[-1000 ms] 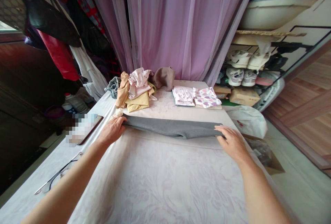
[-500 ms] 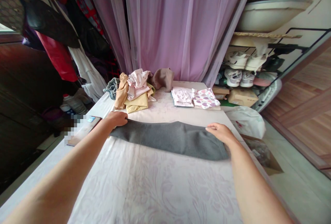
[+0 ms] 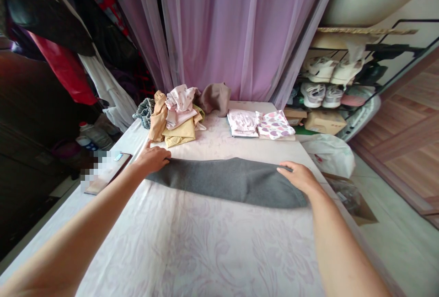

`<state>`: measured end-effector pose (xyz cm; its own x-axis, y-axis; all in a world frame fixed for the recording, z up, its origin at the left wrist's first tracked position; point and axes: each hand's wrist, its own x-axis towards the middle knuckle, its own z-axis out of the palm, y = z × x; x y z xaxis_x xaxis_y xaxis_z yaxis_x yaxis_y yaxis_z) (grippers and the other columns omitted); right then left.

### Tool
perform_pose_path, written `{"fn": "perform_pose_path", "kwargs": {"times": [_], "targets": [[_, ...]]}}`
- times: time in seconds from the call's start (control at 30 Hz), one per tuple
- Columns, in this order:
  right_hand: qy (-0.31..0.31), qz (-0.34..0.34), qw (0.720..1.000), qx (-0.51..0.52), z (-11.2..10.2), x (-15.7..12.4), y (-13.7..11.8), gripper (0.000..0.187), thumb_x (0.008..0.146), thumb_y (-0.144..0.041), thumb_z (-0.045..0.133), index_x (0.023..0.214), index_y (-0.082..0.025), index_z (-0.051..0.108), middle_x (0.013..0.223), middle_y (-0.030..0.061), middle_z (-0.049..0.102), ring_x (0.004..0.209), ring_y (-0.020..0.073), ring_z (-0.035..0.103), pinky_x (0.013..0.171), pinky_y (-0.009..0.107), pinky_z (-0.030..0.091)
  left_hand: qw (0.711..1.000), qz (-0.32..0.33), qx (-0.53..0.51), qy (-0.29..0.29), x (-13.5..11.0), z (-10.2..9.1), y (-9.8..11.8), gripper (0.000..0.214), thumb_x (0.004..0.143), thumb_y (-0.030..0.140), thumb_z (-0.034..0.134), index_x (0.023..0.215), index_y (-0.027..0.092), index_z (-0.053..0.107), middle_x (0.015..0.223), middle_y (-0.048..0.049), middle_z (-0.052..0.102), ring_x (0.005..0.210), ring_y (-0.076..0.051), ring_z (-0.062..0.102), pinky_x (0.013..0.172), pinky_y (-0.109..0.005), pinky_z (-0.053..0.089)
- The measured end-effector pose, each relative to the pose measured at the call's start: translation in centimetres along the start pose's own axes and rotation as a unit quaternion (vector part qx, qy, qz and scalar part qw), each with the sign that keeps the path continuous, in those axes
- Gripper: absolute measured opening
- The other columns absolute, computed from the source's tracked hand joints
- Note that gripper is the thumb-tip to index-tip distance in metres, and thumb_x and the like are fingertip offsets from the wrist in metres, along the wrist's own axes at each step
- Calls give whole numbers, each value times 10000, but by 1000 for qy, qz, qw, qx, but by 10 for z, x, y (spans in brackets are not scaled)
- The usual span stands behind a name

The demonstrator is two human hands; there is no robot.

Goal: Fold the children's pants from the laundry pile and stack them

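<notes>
The left hand [image 3: 151, 159] and right hand [image 3: 299, 176] rest open on the gray garment [image 3: 226, 182]; folded clothes [image 3: 259, 124] lie beyond it, a rumpled pile [image 3: 178, 116] beside them.

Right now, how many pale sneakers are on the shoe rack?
4. On the shoe rack, the upper shelf holds a left sneaker and a right sneaker; the lower shelf holds a left sneaker and a right sneaker. More may be hidden.

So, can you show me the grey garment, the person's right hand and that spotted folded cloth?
grey garment [image 3: 226, 182], head view, point on its middle
right hand [image 3: 298, 175], head view, point on the back of the hand
spotted folded cloth [image 3: 275, 125], head view, point on its top face
</notes>
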<state>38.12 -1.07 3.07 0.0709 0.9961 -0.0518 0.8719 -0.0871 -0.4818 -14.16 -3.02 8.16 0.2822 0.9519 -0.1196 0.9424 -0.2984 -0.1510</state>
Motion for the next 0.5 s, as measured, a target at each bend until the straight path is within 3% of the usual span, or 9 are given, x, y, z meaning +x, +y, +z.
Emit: {"fn": "perform_pose_path", "kwargs": {"times": [0.27,0.5], "targets": [[53,19,994,-89,16,14,5,347,786,-483,586,1010,-270,743,906,44,764,811,238,689,642,292,481,1000,-30,2,-8,11,8,-1,209,885,302,451,878,256,654,934,-39,744,969,-250,660,1066,-578,215],[42,32,995,-81,10,6,-2,397,811,-513,557,1039,-233,722,982,66,755,834,234,687,670,295,489,997,-16,37,62,1,9,13,198,838,199,477,862,231,671,850,-66,734,935,-279,656,1125,-631,44]]}}
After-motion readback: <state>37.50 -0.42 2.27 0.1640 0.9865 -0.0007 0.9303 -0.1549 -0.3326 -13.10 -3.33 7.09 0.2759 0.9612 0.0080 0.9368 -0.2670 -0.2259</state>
